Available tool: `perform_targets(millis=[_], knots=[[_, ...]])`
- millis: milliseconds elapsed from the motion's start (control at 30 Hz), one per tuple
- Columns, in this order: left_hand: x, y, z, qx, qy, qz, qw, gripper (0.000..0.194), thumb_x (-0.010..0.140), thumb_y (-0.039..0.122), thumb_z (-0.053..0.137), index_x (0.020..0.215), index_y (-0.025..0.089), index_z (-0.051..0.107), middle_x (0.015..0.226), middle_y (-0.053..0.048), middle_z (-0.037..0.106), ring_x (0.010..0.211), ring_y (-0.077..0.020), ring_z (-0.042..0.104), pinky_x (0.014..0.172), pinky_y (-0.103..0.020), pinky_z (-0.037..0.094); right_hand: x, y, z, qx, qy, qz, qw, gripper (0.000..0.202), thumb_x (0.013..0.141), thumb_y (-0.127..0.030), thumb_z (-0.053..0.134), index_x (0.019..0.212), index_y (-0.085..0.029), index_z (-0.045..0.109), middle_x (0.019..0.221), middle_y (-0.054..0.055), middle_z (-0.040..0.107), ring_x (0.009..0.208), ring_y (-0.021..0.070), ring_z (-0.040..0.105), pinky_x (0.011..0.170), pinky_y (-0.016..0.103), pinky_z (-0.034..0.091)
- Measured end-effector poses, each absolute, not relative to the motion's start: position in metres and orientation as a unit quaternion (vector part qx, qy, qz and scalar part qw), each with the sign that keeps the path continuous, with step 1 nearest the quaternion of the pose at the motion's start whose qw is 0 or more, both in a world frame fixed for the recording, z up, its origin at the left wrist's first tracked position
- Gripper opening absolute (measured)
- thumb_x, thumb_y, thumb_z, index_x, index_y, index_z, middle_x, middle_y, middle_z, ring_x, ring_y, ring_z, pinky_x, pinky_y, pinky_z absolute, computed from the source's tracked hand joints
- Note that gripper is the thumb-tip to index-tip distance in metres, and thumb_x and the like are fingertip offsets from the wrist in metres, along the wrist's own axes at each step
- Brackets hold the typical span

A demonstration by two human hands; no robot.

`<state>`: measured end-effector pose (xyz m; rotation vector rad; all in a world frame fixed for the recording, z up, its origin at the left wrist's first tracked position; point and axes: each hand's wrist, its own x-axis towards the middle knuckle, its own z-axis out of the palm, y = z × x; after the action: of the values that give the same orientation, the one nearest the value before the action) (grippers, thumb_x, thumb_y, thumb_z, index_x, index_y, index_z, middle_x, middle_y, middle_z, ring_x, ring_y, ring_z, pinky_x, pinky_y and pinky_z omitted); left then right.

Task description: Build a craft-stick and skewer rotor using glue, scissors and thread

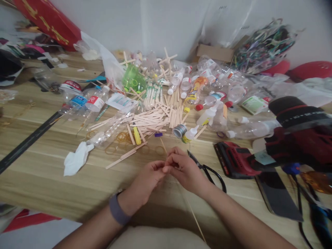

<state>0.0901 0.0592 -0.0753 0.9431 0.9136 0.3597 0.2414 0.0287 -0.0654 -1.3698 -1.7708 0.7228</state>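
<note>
Thin pale wooden stick [194, 217] slants above the wooden counter [98, 190], pinched between the fingertips of the left hand [149, 178] and right hand [185, 169], which touch. A purple plastic cap [158, 135] sits at its far end; black-handled scissors [205, 167] lie beside the right hand.

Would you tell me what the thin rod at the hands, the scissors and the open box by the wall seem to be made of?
Thin rod: probably bamboo or wood, by its pale straw colour. Scissors: blades apparently dark metal, slim and tapered; the black handles could be plastic or coated metal. Open box: likely matte cardboard, given its plain brown flaps.
</note>
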Motion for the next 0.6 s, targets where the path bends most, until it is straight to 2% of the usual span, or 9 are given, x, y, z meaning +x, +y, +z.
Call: perform_targets(millis=[100, 200, 300, 433, 600], knots=[[0.09, 0.059, -0.075, 0.479, 0.415, 0.2, 0.747, 0.023, 0.074, 0.038, 0.067, 0.073, 0.016, 0.061, 0.058, 0.006, 0.048, 0.056, -0.0091, 0.039, 0.053, -0.023, 0.028, 0.24, 0.035, -0.07, -0.575, -0.658, 0.296, 0.386, 0.021, 0.086, -0.021, 0.062, 0.067, -0.018, 0.056, 0.077, 0.0, 0.052, 0.067, 0.0124, 0.052, 0.058, 0.023, 0.042], [0.092, 0.059, -0.077, 0.521, 0.402, 0.224, 0.719, 0.025, 0.08, 0.04, 0.063, 0.084, 0.015, 0.066, 0.077, 0.0, 0.061, 0.074, -0.0145, 0.051, 0.065, -0.025, 0.036, 0.241, 0.041, -0.075, -0.6, -0.635, 0.3, 0.383, 0.018, 0.084, -0.02, 0.063, 0.067, -0.018, 0.057, 0.075, 0.0, 0.053, 0.062, 0.0112, 0.048, 0.055, 0.023, 0.039], [0.092, 0.06, -0.078, 0.542, 0.416, 0.223, 0.695, 0.026, 0.082, 0.04, 0.06, 0.085, 0.014, 0.065, 0.076, -0.001, 0.061, 0.072, -0.0153, 0.052, 0.065, -0.026, 0.037, 0.247, 0.043, -0.078, -0.607, -0.629, 0.295, 0.387, 0.015, 0.086, -0.024, 0.061, 0.072, -0.018, 0.063, 0.076, 0.001, 0.056, 0.068, 0.0134, 0.052, 0.06, 0.025, 0.043], [0.091, 0.062, -0.078, 0.561, 0.44, 0.217, 0.667, 0.021, 0.082, 0.036, 0.058, 0.081, 0.015, 0.063, 0.072, 0.0, 0.06, 0.069, -0.0151, 0.052, 0.063, -0.025, 0.038, 0.26, 0.035, -0.073, -0.587, -0.65, 0.283, 0.39, 0.018, 0.092, -0.024, 0.053, 0.096, -0.02, 0.07, 0.085, 0.005, 0.061, 0.083, 0.0181, 0.057, 0.073, 0.031, 0.047], [0.089, 0.063, -0.072, 0.613, 0.431, 0.21, 0.628, 0.02, 0.085, 0.033, 0.055, 0.083, 0.016, 0.065, 0.077, -0.001, 0.065, 0.073, -0.0162, 0.057, 0.066, -0.026, 0.04, 0.265, 0.023, -0.063, -0.547, -0.719, 0.288, 0.319, 0.018, 0.089, -0.015, 0.058, 0.096, -0.022, 0.072, 0.085, 0.004, 0.062, 0.081, 0.0153, 0.06, 0.071, 0.026, 0.049]])
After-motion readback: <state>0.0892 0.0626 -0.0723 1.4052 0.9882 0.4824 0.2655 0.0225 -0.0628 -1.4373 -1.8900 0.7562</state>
